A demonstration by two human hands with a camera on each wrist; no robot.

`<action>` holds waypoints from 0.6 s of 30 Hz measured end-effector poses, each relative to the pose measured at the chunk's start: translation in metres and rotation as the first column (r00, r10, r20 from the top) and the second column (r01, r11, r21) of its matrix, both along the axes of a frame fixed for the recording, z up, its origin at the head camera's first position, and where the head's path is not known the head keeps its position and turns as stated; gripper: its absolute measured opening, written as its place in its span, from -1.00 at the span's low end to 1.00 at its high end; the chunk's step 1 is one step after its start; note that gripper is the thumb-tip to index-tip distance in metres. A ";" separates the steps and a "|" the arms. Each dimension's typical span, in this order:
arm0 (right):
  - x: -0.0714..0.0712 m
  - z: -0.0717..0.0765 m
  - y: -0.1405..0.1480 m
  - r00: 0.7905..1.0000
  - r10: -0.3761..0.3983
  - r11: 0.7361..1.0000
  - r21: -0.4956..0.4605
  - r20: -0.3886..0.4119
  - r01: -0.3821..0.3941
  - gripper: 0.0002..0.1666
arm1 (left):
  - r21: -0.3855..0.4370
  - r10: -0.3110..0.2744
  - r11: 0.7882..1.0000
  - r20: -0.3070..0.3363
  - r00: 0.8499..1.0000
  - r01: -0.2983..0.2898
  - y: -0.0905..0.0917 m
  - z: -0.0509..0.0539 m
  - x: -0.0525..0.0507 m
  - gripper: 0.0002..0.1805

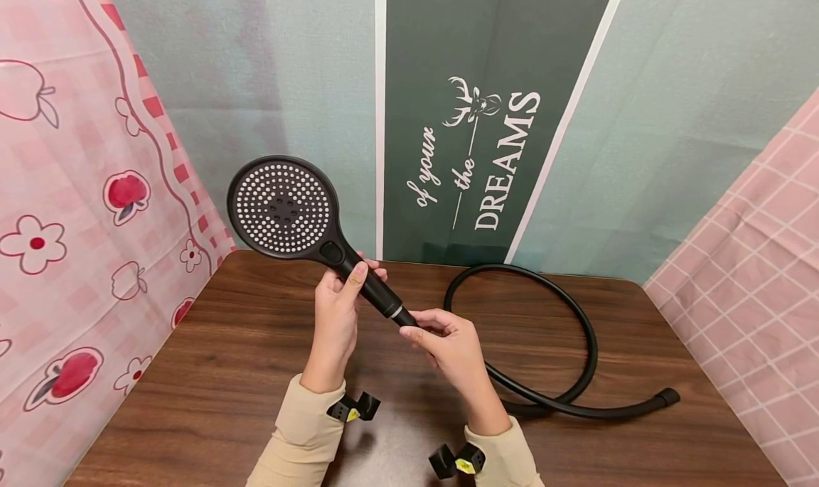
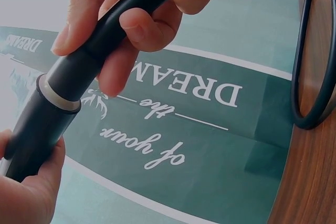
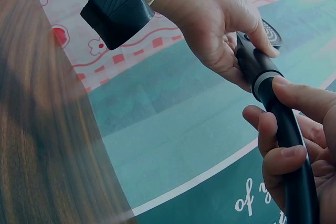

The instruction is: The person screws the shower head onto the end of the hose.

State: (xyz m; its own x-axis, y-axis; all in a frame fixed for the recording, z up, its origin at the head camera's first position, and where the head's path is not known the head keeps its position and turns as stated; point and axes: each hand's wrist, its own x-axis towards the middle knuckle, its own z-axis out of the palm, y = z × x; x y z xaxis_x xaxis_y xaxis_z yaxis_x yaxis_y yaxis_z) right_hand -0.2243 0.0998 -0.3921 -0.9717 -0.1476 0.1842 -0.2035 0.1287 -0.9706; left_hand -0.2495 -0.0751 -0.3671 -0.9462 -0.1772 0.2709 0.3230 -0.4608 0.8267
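A black handheld shower head (image 1: 282, 207) with pale nozzles on its round face is held above the table, tilted up to the left. My left hand (image 1: 337, 315) grips its handle (image 1: 377, 292), thumb on top. At the handle's lower end, my right hand (image 1: 451, 345) pinches the end fitting of a black shower hose (image 2: 79, 66). A pale ring (image 2: 60, 97) shows between handle and fitting, which meet in line. In the right wrist view the right fingers (image 3: 286, 161) curl round the hose below that ring. Whether the threads are engaged is hidden.
The rest of the hose (image 1: 591, 345) loops over the brown wooden table (image 1: 211, 373), its free end (image 1: 668, 397) at the right. Fabric hangs behind and on both sides: a green printed panel (image 1: 435, 39), pink fruit cloth (image 1: 77, 259) left, pink checks (image 1: 755, 274) right.
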 end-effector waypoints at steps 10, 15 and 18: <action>0.000 0.000 0.000 1.000 -0.002 1.000 0.003 0.011 0.002 -0.75 | -0.005 0.007 1.000 0.013 1.000 -0.007 0.000 -0.001 -0.001 -0.66; 0.000 0.000 0.001 1.000 -0.007 1.000 0.010 0.028 0.007 -0.75 | -0.008 0.003 1.000 0.015 1.000 -0.003 0.000 0.000 0.000 -0.62; 0.000 0.000 0.000 0.999 -0.007 1.000 0.010 0.038 0.006 -0.75 | -0.007 -0.002 1.000 0.013 1.000 0.002 0.000 0.000 0.000 -0.58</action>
